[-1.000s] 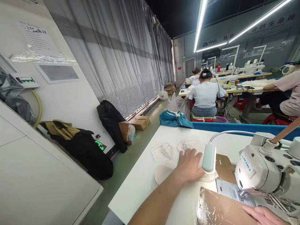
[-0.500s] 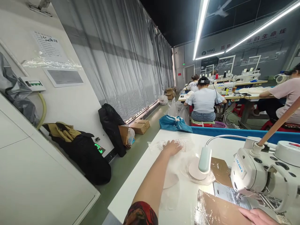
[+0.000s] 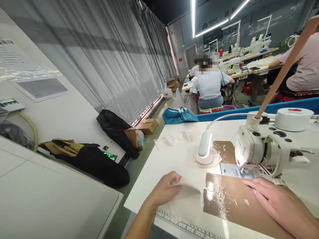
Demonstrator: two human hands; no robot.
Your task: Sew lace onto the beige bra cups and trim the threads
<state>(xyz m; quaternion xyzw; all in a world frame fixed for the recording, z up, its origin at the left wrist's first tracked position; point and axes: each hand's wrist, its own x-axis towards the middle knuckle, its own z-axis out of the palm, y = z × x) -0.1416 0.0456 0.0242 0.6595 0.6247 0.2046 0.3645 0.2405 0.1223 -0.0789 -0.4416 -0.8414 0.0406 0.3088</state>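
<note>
The left grip [image 3: 171, 186], nearly closed, is pinching sheer fabric [image 3: 186, 204] that is trailing rightward over the counter [image 3: 157, 162], long axis unclear, while the farther right grip [image 3: 274, 197] is resting open-fingered on the brown board [image 3: 231, 199], wall lettering [image 3: 212, 21] is reading "YING", and the sewing machine [image 3: 249, 142]'s label is blurring illegibly.

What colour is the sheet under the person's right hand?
Brown, glossy in places; the sheet shows best in the head view, under the right hand.
</note>
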